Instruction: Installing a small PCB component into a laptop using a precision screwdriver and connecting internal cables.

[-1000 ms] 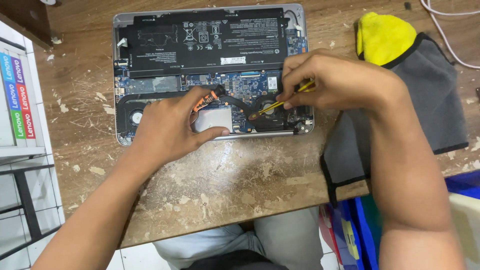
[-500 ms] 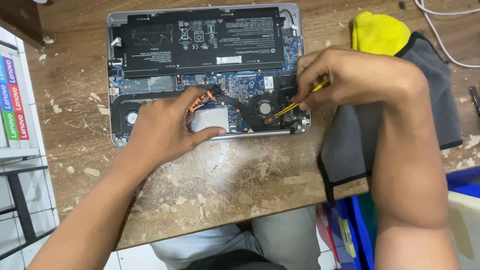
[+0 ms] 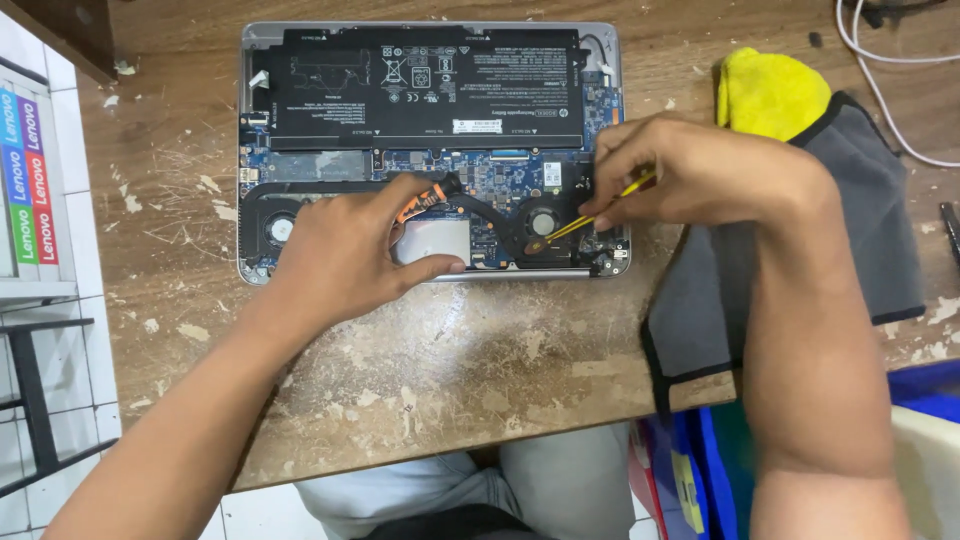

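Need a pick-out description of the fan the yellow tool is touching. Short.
Start at the opened laptop on the worn wooden table. Below its big black battery, go to the lower right corner, beside the right hand. The fan is the round black one with a pale hub, under the yellow tool; its twin sits far left.

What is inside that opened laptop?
The opened laptop shows a black battery, a blue circuit board, and two round fans. The left hand covers the part between the fans; the right hand hides the right edge.
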